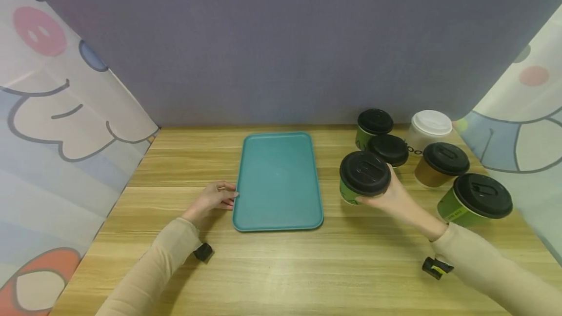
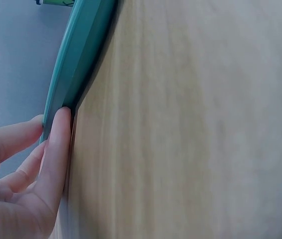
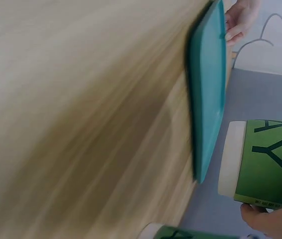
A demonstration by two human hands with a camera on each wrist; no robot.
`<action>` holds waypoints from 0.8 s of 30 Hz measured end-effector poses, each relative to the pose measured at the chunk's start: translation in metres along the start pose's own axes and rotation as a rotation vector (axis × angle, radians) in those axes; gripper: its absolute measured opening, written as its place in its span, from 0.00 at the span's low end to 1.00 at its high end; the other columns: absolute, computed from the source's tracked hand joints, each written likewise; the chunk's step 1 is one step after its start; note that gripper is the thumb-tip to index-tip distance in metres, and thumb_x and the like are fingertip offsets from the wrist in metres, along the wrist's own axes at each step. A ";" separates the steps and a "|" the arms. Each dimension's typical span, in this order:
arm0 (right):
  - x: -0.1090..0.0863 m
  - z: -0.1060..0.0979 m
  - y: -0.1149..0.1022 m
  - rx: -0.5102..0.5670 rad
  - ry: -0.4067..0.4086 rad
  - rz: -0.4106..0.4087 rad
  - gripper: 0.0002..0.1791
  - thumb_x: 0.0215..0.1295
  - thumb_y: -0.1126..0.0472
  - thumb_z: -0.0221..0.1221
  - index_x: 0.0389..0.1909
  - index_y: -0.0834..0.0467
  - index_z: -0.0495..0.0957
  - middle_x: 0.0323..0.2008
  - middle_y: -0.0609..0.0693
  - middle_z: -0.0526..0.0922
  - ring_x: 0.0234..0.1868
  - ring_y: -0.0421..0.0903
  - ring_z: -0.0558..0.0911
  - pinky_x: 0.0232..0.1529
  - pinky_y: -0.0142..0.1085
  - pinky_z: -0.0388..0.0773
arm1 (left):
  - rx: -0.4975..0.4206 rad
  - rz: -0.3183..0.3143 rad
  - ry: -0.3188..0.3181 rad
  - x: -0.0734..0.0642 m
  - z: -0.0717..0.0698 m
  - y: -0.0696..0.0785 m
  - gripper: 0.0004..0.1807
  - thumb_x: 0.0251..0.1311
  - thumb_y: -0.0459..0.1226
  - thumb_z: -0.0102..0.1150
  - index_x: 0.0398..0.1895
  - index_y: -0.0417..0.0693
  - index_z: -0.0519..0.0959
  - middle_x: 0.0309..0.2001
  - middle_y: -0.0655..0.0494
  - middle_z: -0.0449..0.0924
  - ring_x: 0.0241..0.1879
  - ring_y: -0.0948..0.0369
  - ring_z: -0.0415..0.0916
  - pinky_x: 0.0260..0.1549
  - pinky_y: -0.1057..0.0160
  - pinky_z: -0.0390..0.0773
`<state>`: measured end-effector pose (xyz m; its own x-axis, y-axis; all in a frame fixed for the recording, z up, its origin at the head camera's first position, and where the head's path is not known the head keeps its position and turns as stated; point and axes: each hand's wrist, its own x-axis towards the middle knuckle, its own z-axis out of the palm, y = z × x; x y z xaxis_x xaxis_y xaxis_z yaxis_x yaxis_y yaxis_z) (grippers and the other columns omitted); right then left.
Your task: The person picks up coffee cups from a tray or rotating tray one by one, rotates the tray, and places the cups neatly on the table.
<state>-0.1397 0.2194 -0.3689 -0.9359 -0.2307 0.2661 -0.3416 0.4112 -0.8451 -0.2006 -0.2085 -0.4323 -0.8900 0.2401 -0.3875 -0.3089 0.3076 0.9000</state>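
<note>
My left hand (image 1: 214, 198) pinches the left rim of a teal rectangular tray (image 1: 277, 179) lying on the wooden table; in the left wrist view the thumb is on the rim and a finger (image 2: 56, 144) lies along its outer side. To the right of the tray, my right hand (image 1: 397, 205) grips a green paper cup with a black lid (image 1: 365, 173). The right wrist view shows this green cup (image 3: 268, 164) raised off the table, its white base edge visible and part of the hand (image 3: 275, 221) below it.
Behind the held cup stand two black-lidded cups, one green (image 1: 374, 122) and one partly hidden (image 1: 388, 149). Further right are a white-lidded cup (image 1: 429, 128), a brown cup (image 1: 441, 164) and a larger green cup (image 1: 476, 199). A grey-blue partition (image 1: 285, 48) rises at the back.
</note>
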 end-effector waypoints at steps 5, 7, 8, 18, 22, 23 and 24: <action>-0.012 -0.007 0.010 0.018 0.030 -0.037 0.45 0.37 0.75 0.67 0.59 0.61 0.55 0.51 0.40 0.65 0.50 0.30 0.66 0.49 0.20 0.62 | -0.010 0.002 -0.004 0.001 0.000 -0.002 0.21 0.59 0.32 0.52 0.52 0.26 0.63 0.31 0.48 0.73 0.25 0.61 0.73 0.31 0.64 0.81; -0.015 -0.010 0.013 0.032 0.037 -0.068 0.42 0.36 0.77 0.67 0.57 0.62 0.59 0.48 0.38 0.68 0.49 0.30 0.68 0.48 0.19 0.63 | -0.012 0.000 0.003 0.002 0.000 -0.003 0.21 0.58 0.32 0.52 0.51 0.27 0.63 0.30 0.49 0.73 0.25 0.62 0.73 0.31 0.63 0.81; -0.017 -0.011 0.015 0.034 0.042 -0.086 0.42 0.35 0.77 0.67 0.56 0.62 0.60 0.48 0.37 0.69 0.49 0.31 0.69 0.48 0.19 0.63 | -0.013 -0.003 0.010 0.003 0.000 -0.003 0.21 0.58 0.32 0.52 0.51 0.27 0.64 0.29 0.49 0.73 0.25 0.62 0.73 0.31 0.64 0.81; -0.035 -0.021 0.030 -0.015 0.128 -0.079 0.45 0.31 0.80 0.67 0.57 0.63 0.60 0.47 0.33 0.69 0.49 0.28 0.68 0.48 0.16 0.62 | -0.008 -0.012 0.043 0.005 0.001 -0.004 0.20 0.57 0.30 0.52 0.50 0.27 0.65 0.26 0.49 0.74 0.23 0.62 0.74 0.29 0.64 0.81; -0.038 -0.026 0.036 -0.019 0.116 -0.099 0.43 0.31 0.80 0.67 0.55 0.65 0.63 0.47 0.36 0.72 0.48 0.31 0.70 0.48 0.18 0.64 | 0.004 -0.015 0.048 0.005 0.001 -0.003 0.20 0.57 0.30 0.53 0.50 0.27 0.65 0.26 0.50 0.75 0.23 0.62 0.74 0.29 0.64 0.81; -0.038 -0.027 0.037 -0.011 0.111 -0.102 0.41 0.31 0.80 0.67 0.54 0.65 0.64 0.46 0.37 0.73 0.48 0.32 0.71 0.48 0.19 0.65 | 0.008 -0.016 0.049 0.004 0.001 -0.003 0.20 0.57 0.30 0.53 0.51 0.27 0.65 0.26 0.50 0.75 0.23 0.62 0.74 0.30 0.64 0.81; -0.039 -0.028 0.038 -0.007 0.110 -0.102 0.41 0.31 0.80 0.67 0.54 0.66 0.65 0.45 0.37 0.74 0.47 0.32 0.72 0.48 0.19 0.65 | 0.008 -0.018 0.050 0.004 0.001 -0.003 0.20 0.57 0.30 0.53 0.51 0.27 0.65 0.26 0.50 0.75 0.23 0.62 0.74 0.30 0.64 0.81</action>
<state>-0.1189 0.2691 -0.3985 -0.8998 -0.1738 0.4001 -0.4358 0.3968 -0.8078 -0.2033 -0.2073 -0.4369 -0.9001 0.1884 -0.3929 -0.3223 0.3192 0.8912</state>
